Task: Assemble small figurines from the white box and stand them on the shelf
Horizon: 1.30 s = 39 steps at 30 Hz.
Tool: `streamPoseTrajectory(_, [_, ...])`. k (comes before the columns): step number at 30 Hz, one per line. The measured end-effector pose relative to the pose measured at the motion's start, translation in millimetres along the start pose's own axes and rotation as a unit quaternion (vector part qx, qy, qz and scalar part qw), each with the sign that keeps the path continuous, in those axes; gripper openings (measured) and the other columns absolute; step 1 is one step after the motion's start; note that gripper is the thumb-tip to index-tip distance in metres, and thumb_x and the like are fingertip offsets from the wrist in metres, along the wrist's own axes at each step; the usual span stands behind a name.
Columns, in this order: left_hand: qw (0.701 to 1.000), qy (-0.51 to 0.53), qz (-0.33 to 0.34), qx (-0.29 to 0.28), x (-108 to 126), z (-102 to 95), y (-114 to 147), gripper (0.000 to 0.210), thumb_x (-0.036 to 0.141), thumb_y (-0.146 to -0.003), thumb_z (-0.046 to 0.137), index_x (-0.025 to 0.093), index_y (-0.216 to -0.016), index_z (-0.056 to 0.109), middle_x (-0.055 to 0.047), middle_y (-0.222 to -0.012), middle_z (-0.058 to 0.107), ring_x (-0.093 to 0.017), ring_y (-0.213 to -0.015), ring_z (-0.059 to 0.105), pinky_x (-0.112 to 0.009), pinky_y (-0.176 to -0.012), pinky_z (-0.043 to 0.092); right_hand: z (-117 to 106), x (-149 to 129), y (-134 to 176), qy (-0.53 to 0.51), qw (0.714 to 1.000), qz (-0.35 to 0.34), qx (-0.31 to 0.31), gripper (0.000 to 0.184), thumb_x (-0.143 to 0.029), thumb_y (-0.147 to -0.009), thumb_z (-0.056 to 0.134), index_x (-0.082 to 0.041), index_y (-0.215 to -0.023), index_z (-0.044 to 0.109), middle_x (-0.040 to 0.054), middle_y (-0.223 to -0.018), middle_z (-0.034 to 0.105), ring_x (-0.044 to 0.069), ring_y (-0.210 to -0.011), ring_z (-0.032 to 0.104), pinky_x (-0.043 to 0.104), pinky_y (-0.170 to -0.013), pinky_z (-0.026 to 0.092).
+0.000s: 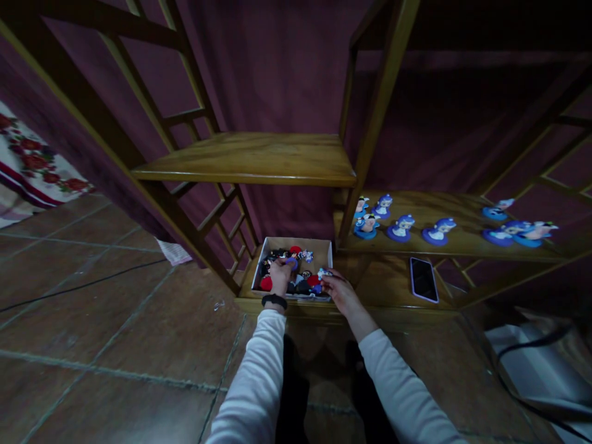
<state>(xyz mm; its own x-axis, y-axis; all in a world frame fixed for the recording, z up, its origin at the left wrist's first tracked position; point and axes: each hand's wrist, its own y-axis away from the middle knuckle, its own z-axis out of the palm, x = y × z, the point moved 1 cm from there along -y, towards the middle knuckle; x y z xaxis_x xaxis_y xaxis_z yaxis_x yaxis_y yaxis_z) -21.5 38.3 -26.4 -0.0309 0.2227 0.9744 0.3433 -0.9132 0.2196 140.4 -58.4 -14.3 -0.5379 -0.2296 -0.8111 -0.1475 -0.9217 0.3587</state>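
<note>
A shallow cardboard box (332, 254) sits on the low shelf, filled with small red, black, white and purple toy figurines. Reaching into its left half, my left hand (279, 276) has its fingers closed at a purple round base (292, 263); the fingertips are partly hidden. Over the right front corner, my right hand (338, 288) pinches a small white-and-blue figurine (324, 273). Another pale purple figurine (306, 255) lies toward the back of the box. Dark and red pieces lie between my hands.
Purple-based figurines (400, 228) and blue-based ones (366, 226) stand on the raised shelf at right. A phone (423, 280) lies below them. An upper wooden shelf (259, 157) overhangs the box. A cable (83, 285) crosses the tiled floor; a white bag (531, 354) is at lower right.
</note>
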Motion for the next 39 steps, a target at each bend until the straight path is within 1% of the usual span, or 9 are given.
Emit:
streamPoseTrajectory(3, [0.985,0.11,-0.133,-0.022,12,-2.5,18,0.013,0.008,-0.059,0.067,0.014,-0.064,0.057,0.003,-0.049,0.053,-0.011,-0.046,0.052,-0.025,-0.051,0.044,0,1,1,0.003,1.0,-0.003,0.0,0.036,-0.022,-0.056,0.072,-0.018,-0.089,0.061,-0.0013,-0.065,0.062,0.01,-0.056,0.055,0.021,-0.051,0.044])
streamPoseTrajectory(6, [0.96,0.182,-0.203,-0.063,19,-12.2,39,0.015,0.006,-0.061,0.067,0.013,-0.07,0.057,-0.001,-0.058,0.06,-0.011,-0.051,0.057,-0.025,-0.053,0.05,0,1,4,0.001,1.0,-0.02,-0.002,0.037,-0.025,-0.053,0.074,-0.018,-0.087,0.061,-0.0021,-0.062,0.062,0.01,-0.055,0.055,0.022,-0.05,0.042])
streamPoseTrajectory(10, [0.943,0.238,-0.218,-0.085,19,-31.6,69,0.012,0.002,-0.068,0.061,0.012,-0.074,0.057,-0.003,-0.066,0.064,-0.012,-0.06,0.063,-0.03,-0.064,0.056,-3,1,11,0.001,0.999,-0.045,-0.011,0.036,-0.028,-0.048,0.077,-0.018,-0.08,0.062,-0.002,-0.064,0.062,0.01,-0.054,0.053,0.022,-0.05,0.04])
streamPoseTrajectory(14, [0.931,0.26,-0.239,-0.088,13,-44.1,97,0.009,0.002,-0.072,0.057,0.011,-0.074,0.056,-0.006,-0.066,0.065,-0.015,-0.064,0.065,-0.031,-0.064,0.057,-11,1,24,0.02,0.998,-0.054,-0.028,0.037,-0.03,-0.049,0.078,-0.019,-0.081,0.064,-0.0016,-0.065,0.063,0.01,-0.056,0.053,0.022,-0.051,0.04])
streamPoseTrajectory(21, [0.922,0.296,-0.231,-0.1,1,-37.3,134,0.011,0.001,-0.075,0.053,0.011,-0.08,0.056,-0.007,-0.07,0.066,-0.018,-0.073,0.067,-0.034,-0.071,0.057,-36,1,62,0.031,0.998,-0.047,-0.041,0.036,-0.032,-0.054,0.077,-0.02,-0.085,0.065,0.0004,-0.077,0.066,0.011,-0.061,0.057,0.023,-0.055,0.043])
streamPoseTrajectory(26, [0.9,0.314,-0.257,-0.16,-10,-40.5,160,0.005,0.008,-0.078,0.055,0.009,-0.082,0.058,-0.012,-0.08,0.067,-0.02,-0.079,0.066,-0.037,-0.077,0.055,-52,7,91,0.018,0.998,-0.028,-0.053,0.036,-0.033,-0.058,0.075,-0.021,-0.09,0.064,0.0021,-0.082,0.067,0.015,-0.07,0.062,0.029,-0.065,0.049])
streamPoseTrajectory(32, [0.88,0.313,-0.307,-0.181,-16,-41.4,187,0.011,0.012,-0.082,0.048,0.008,-0.083,0.058,-0.013,-0.078,0.066,-0.019,-0.078,0.066,-0.038,-0.077,0.055,-54,15,108,-0.008,0.998,-0.025,-0.064,0.036,-0.029,-0.059,0.075,-0.022,-0.092,0.063,0.0021,-0.086,0.068,0.016,-0.076,0.064,0.034,-0.074,0.052])
streamPoseTrajectory(36, [0.875,0.325,-0.3,-0.197,-16,-39.2,196,0.012,0.009,-0.083,0.046,0.008,-0.083,0.059,-0.012,-0.077,0.066,-0.017,-0.075,0.065,-0.038,-0.078,0.054,-53,19,113,-0.036,0.997,-0.043,-0.046,0.034,-0.027,-0.059,0.075,-0.022,-0.091,0.062,0.0015,-0.087,0.068,0.015,-0.078,0.065,0.033,-0.076,0.052])
streamPoseTrajectory(39, [0.868,0.338,-0.296,-0.214,-21,-39.0,203,0.013,0.007,-0.082,0.047,0.008,-0.083,0.059,-0.011,-0.076,0.066,-0.016,-0.074,0.065,-0.037,-0.081,0.053,-52,22,119,-0.038,0.997,-0.044,-0.052,0.034,-0.026,-0.06,0.075,-0.022,-0.091,0.062,0.0012,-0.087,0.068,0.016,-0.079,0.065,0.033,-0.076,0.052])
